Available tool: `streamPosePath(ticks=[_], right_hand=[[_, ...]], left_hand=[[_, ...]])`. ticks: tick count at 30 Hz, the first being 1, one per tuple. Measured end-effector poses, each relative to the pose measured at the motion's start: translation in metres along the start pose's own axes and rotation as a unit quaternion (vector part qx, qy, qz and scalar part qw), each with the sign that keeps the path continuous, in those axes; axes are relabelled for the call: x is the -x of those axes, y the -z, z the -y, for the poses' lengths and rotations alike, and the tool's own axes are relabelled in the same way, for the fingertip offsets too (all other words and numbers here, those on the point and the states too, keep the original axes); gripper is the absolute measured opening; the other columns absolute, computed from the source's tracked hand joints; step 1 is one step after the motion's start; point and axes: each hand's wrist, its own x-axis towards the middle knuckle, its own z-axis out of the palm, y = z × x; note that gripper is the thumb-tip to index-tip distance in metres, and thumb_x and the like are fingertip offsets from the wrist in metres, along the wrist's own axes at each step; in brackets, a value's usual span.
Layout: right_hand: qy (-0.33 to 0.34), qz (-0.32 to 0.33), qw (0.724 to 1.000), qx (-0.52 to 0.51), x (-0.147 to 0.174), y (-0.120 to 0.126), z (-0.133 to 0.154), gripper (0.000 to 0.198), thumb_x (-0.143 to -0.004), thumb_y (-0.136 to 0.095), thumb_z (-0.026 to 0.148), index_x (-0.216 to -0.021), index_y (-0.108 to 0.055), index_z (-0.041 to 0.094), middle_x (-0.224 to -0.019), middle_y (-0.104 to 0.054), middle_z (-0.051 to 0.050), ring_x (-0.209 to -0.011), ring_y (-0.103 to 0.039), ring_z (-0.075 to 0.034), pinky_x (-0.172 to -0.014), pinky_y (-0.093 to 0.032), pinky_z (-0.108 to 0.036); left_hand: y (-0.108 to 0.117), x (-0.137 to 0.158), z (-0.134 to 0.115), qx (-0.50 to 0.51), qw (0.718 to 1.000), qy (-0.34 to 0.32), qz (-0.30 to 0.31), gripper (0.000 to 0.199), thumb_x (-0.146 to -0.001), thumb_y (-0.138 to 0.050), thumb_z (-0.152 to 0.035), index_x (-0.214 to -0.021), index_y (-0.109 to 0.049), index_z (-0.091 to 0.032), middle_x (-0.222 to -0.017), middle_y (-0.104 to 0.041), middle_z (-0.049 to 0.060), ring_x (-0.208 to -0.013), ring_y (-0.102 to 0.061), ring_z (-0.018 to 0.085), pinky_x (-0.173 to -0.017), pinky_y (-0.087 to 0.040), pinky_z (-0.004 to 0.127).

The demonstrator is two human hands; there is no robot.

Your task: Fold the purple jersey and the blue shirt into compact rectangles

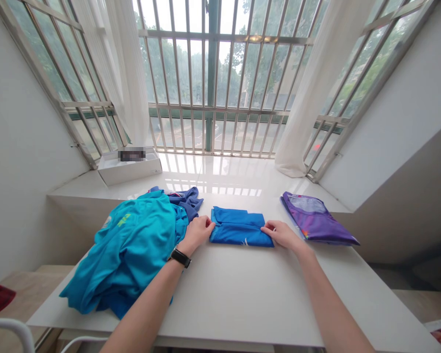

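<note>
A blue garment (238, 234), folded into a flat rectangle, lies on the white table (238, 294). My left hand (198, 231), with a black-strapped watch (180, 256) at the wrist, pinches its left edge. At the opposite edge, the thumb and fingers of my right hand (280, 234) pinch the cloth. To the left of my left hand is a loose heap with a teal shirt (139, 245) on top and a dark blue garment (191, 200) sticking out behind it. A folded purple garment (321, 220) rests to the right, beyond my right hand.
An open white box (132, 169) stands on the glossy window sill (220, 174) at the back left. Barred windows (213, 73) and white curtains (308, 98) close off the far side. White chair tubing (11, 326) shows at the lower left.
</note>
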Motion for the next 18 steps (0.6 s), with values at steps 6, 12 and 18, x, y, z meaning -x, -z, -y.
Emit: streamPosePath(ticks=[6,12,18], right_hand=[[0.001,0.000,1.000,0.004,0.001,0.001,0.003,0.034,-0.085,-0.051,0.051,-0.076,-0.064,0.021,-0.082,-0.072,-0.005,-0.077,-0.062,-0.021,-0.071,-0.043,-0.030],[-0.001,0.004,1.000,0.006,0.001,0.002,0.003,0.033,-0.085,-0.051,0.051,-0.076,-0.064,0.021,-0.082,-0.072,-0.005,-0.076,-0.062,-0.021,-0.070,-0.042,-0.030],[-0.003,0.004,1.000,0.005,0.001,0.000,0.002,0.033,-0.086,-0.051,0.050,-0.078,-0.065,0.020,-0.082,-0.072,-0.005,-0.078,-0.063,-0.021,-0.070,-0.042,-0.029]], left_hand=[[0.001,0.000,-0.001,0.038,0.999,-0.001,0.005,0.015,-0.090,-0.060,-0.034,-0.089,-0.066,-0.021,-0.089,-0.075,0.004,-0.084,-0.069,0.020,-0.066,-0.042,0.025],[-0.001,0.003,-0.002,0.016,0.999,-0.012,-0.027,0.010,-0.090,-0.060,-0.029,-0.097,-0.063,-0.022,-0.092,-0.074,0.003,-0.083,-0.069,0.020,-0.064,-0.041,0.025],[0.000,0.011,-0.012,-0.063,0.995,-0.051,-0.064,0.013,-0.093,-0.054,-0.021,-0.101,-0.063,-0.023,-0.099,-0.072,0.006,-0.088,-0.069,0.022,-0.067,-0.041,0.026]])
